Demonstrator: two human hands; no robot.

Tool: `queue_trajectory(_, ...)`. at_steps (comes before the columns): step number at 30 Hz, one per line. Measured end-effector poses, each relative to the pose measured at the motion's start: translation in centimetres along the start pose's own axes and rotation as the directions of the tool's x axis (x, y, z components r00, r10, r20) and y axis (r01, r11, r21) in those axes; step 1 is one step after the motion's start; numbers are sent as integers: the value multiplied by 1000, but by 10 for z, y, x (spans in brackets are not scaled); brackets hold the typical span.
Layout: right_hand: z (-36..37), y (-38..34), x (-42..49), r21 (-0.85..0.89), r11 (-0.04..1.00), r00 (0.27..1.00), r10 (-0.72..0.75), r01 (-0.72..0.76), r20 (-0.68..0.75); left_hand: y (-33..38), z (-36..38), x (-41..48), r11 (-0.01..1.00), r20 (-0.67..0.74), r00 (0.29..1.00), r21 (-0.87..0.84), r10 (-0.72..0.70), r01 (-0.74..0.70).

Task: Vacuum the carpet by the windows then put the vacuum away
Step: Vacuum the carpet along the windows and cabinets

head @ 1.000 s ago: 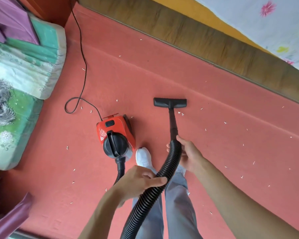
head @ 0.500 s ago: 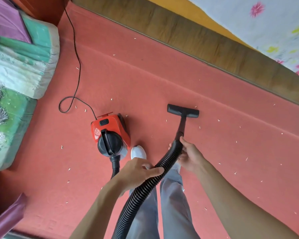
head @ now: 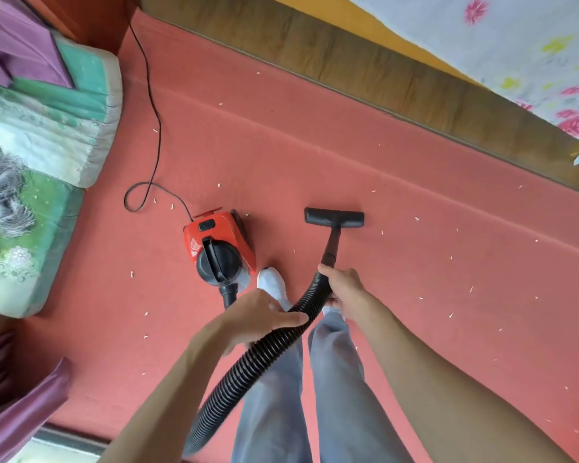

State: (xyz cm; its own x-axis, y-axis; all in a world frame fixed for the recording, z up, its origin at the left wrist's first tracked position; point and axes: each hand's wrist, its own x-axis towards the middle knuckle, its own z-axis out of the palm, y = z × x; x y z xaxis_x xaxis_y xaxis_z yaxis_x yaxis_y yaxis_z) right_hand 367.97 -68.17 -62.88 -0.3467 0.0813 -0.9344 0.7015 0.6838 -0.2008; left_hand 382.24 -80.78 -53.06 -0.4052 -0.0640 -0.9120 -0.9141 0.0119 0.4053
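Observation:
A small red and black vacuum (head: 219,247) sits on the red carpet (head: 315,155) just ahead of my left foot. Its black ribbed hose (head: 258,359) loops back toward me and runs forward again to a black wand ending in a flat floor nozzle (head: 334,218) lying on the carpet. My left hand (head: 261,317) is closed round the hose at mid length. My right hand (head: 345,287) grips the hose end where it joins the wand. Small white scraps are scattered over the carpet, mostly right of the nozzle.
The vacuum's black power cord (head: 151,128) snakes away to the top left with a loop. Green and white cushions (head: 44,142) lie along the left. A wooden bed frame (head: 398,81) with a floral sheet (head: 515,45) borders the carpet at the top right. Purple fabric (head: 20,406) lies bottom left.
The nozzle swung right across the carpet and has come back a little to the left, pulled slightly nearer. Both hands kept their hold on the hose. The vacuum body stayed in place.

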Motion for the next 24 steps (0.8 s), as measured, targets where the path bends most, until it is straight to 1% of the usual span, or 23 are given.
queue_trajectory(2, 0, 18, -10, -8, 999, 994, 44, -44, 98, -7, 0, -12, 993, 8, 1000, 119, -15, 14)
queue_trajectory(4, 1, 38, -20, 0, 996, 984, 83, -84, 157, -19, 5, -24, 980, 16, 1000, 200, -25, 21)
queue_trajectory(8, 3, 75, -43, 7, 989, 967, 141, -146, 213, -41, 27, -50, 967, 15, 997, 244, -75, 69)
queue_trajectory(12, 0, 109, -68, 0, 986, 940, 157, -165, 303, -55, 64, -75, 945, -53, 995, 310, -88, 100)
queue_trajectory(17, -7, 151, -93, 99, 989, 961, 77, -107, 267, -66, 110, -106, 918, -89, 994, 386, -59, 89)
queue_trajectory(21, -4, 177, -112, 173, 976, 955, 81, -134, 285, -88, 129, -126, 905, -118, 993, 418, -30, 77)
queue_trajectory(24, 13, 188, -119, 251, 955, 959, 86, -156, 270, -109, 129, -134, 913, -162, 986, 397, -31, 94)
